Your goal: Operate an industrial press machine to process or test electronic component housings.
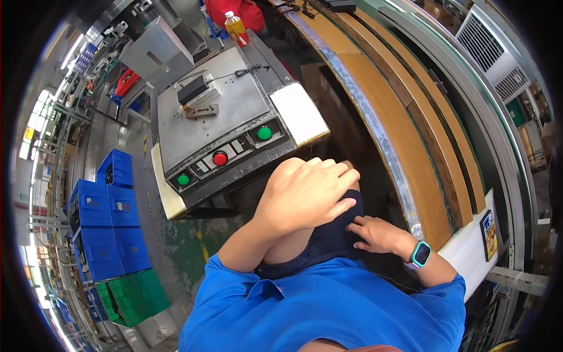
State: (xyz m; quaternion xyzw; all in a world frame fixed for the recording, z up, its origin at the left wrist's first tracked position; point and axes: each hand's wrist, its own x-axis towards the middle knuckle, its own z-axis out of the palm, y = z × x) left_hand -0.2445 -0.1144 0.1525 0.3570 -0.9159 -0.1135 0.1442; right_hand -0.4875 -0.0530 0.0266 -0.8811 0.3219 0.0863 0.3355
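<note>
My left hand (306, 192) is held palm down over my bent left leg, near the front of the press-like machine. Its fingers bend loosely downward side by side, with the thumb apart from them. No object shows in it, though its palm is hidden. Lower and to the right, my right hand (378, 233) lies on my dark shorts (328, 243) with its fingers spread and nothing in them. A smartwatch (420, 254) with a turquoise case is on the right wrist.
Ahead stands a metal-topped machine (234, 88) with green and red buttons, a black block (192, 90) and a cable. A drink bottle (236, 29) stands behind. Brown conveyor rails (399, 111) curve along the right. Blue crates (102, 202) and green crates (134, 296) sit on the left.
</note>
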